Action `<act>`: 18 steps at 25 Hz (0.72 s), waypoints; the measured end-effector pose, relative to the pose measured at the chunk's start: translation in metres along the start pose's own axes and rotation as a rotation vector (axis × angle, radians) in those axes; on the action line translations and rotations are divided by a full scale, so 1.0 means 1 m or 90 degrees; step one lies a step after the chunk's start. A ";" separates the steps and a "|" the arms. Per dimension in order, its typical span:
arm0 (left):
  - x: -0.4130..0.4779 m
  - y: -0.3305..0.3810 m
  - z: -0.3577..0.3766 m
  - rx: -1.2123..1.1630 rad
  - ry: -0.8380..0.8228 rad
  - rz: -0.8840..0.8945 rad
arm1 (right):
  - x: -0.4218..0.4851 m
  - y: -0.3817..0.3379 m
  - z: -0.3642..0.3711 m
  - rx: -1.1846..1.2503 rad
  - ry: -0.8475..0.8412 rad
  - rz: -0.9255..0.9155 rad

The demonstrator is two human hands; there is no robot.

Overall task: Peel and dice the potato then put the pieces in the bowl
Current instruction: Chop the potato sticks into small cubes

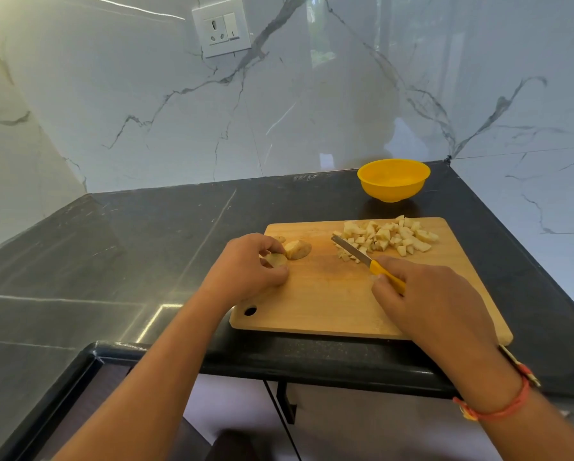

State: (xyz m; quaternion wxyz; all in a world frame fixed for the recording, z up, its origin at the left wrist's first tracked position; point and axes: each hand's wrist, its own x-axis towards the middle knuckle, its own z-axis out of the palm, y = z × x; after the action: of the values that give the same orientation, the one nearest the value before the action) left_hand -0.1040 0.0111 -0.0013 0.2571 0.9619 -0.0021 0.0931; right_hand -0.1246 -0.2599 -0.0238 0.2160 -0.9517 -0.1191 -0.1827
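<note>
One half-hidden potato slice (276, 259) sits pinched in the left hand (245, 266); right hand (425, 294) grips the knife (355, 252), handle mostly covered.

Both bare forearms are stretched forward. The left hand (245, 269) is curled palm down, with a potato piece (276, 259) pinched against the thumb. The right hand (435, 301) is wrapped round a knife (365, 259) handle, knuckles up; a red thread (498, 410) is worn on that wrist.

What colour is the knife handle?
Yellow; the knife handle shows best in the head view, held in the right hand.
</note>
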 end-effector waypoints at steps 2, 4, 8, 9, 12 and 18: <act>0.000 0.002 0.001 -0.005 0.020 0.022 | 0.000 0.000 0.000 -0.005 -0.001 0.001; 0.000 0.003 0.002 -0.005 0.047 0.041 | 0.000 0.000 0.001 -0.007 -0.002 0.003; 0.000 0.002 0.007 0.023 0.056 0.083 | 0.000 0.001 0.002 0.002 -0.009 0.005; 0.000 0.001 0.008 0.029 0.059 0.088 | 0.001 0.001 0.002 0.003 -0.012 0.005; -0.001 -0.002 0.010 0.037 0.096 0.102 | 0.001 0.001 0.003 0.002 -0.016 0.006; -0.008 -0.005 0.015 0.017 0.171 0.108 | 0.000 0.001 0.002 -0.008 -0.003 0.001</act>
State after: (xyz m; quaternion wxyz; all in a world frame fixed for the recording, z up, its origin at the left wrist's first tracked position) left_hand -0.1087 0.0072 -0.0177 0.2337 0.9404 -0.0475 0.2424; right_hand -0.1235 -0.2597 -0.0255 0.2100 -0.9536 -0.1180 -0.1808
